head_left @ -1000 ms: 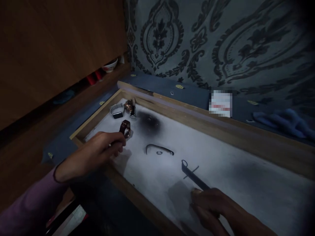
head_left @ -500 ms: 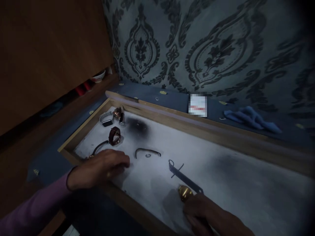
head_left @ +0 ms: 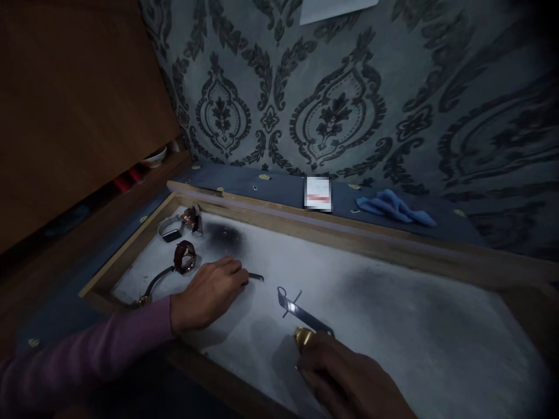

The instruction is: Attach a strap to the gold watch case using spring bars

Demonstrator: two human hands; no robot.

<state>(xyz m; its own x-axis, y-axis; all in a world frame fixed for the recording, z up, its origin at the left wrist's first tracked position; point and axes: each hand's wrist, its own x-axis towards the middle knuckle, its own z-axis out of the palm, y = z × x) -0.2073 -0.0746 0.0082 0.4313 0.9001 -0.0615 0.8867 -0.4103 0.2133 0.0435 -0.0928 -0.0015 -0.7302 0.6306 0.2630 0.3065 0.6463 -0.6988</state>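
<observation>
My left hand [head_left: 213, 291] reaches into the wooden drawer [head_left: 283, 210], its fingers curled together over a thin curved dark strip [head_left: 255, 276]. Only the strip's right end shows past the fingertips. Near the drawer's front side, my right hand [head_left: 345, 369] is wrapped around a shiny gold-coloured rounded object [head_left: 303, 337]; most of it is hidden in the fist. Just beyond that hand lie a flat dark metal strip [head_left: 303, 314] and a thin rod [head_left: 299, 294] crossing it. A small ring [head_left: 282, 290] is at the strip's far end.
At the drawer's left end are a smartwatch [head_left: 171, 234], a brown-strapped watch [head_left: 184, 257], another watch [head_left: 192, 220] and a dark-strapped piece [head_left: 157, 282]. Behind the drawer are a blue cloth [head_left: 393, 208] and a blurred white box [head_left: 318, 194]. A wooden cabinet [head_left: 82, 93] stands left.
My left hand has moved right and now covers most of the curved strip and the small ring beside it. My right hand still grips the gold-coloured object. The view has shifted right.
</observation>
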